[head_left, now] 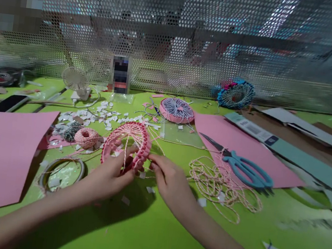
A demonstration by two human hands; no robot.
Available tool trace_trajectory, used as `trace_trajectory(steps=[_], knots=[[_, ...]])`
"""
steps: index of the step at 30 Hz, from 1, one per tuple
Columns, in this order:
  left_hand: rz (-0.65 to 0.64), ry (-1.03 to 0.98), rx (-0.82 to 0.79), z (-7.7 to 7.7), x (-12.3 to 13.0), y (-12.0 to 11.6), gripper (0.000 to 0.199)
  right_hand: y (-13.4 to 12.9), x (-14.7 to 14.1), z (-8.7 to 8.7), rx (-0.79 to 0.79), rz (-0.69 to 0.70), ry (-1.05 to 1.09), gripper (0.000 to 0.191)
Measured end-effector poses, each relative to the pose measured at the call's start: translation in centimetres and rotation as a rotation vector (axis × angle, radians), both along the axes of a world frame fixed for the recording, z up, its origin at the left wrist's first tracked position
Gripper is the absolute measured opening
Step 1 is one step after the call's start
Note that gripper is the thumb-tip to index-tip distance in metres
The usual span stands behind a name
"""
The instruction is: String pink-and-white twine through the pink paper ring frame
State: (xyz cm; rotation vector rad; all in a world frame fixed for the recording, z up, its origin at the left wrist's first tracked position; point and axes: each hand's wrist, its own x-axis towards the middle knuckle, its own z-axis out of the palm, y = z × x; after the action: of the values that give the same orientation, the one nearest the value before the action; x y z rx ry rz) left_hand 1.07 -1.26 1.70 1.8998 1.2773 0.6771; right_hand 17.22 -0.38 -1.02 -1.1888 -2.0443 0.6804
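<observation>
A pink ring (146,148) with a red scalloped edge and strings strung across it stands tilted above the green table. My left hand (118,171) is closed on its lower part, with fingers reaching inside the ring. At the ring's right side, my right hand (167,176) has its thumb and fingers pinched together; what they hold is too small to make out. Loose pale pink cord (216,182) lies tangled to the right of that hand. Left of the ring sits a ball of pink twine (86,137).
Blue-handled scissors (244,169) lie on pink paper (283,174) at the right. A tape roll (46,175) and another pink sheet (6,154) are at the left. Behind are white scraps (104,113), a small fan (75,80), a finished round piece (177,110) and a perforated screen (159,76).
</observation>
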Motion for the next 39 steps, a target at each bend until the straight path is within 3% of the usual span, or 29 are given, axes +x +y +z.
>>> trace_trajectory(steps=[9, 16, 21, 23, 29, 34, 39], knots=[[0.151, 0.183, 0.136, 0.0, 0.6, -0.4, 0.014, -1.2, -0.9, 0.4, 0.114, 0.051, 0.081, 0.033], [0.06, -0.083, 0.077, 0.2, 0.2, -0.9, 0.02, -1.1, -0.3, 1.1, 0.081, 0.106, 0.201, 0.026], [0.115, -0.282, 0.012, 1.4, -0.5, -0.7, 0.021, -1.4, 0.0, 1.2, -0.064, 0.099, 0.317, 0.021], [0.126, -0.275, 0.013, 1.5, -0.6, -0.6, 0.022, -1.4, -0.1, 1.2, -0.093, 0.059, 0.327, 0.018], [0.154, -0.149, 0.083, 0.9, -0.4, -0.7, 0.021, -1.2, -0.2, 1.1, 0.034, 0.01, 0.237, 0.021], [0.194, -0.199, 0.032, 1.3, -0.3, -0.5, 0.019, -0.5, 0.7, 1.4, 0.073, -0.054, 0.169, 0.019], [0.196, -0.204, 0.038, 1.6, 0.2, -0.7, 0.029, -0.8, 0.6, 1.7, 0.114, -0.026, 0.155, 0.019]])
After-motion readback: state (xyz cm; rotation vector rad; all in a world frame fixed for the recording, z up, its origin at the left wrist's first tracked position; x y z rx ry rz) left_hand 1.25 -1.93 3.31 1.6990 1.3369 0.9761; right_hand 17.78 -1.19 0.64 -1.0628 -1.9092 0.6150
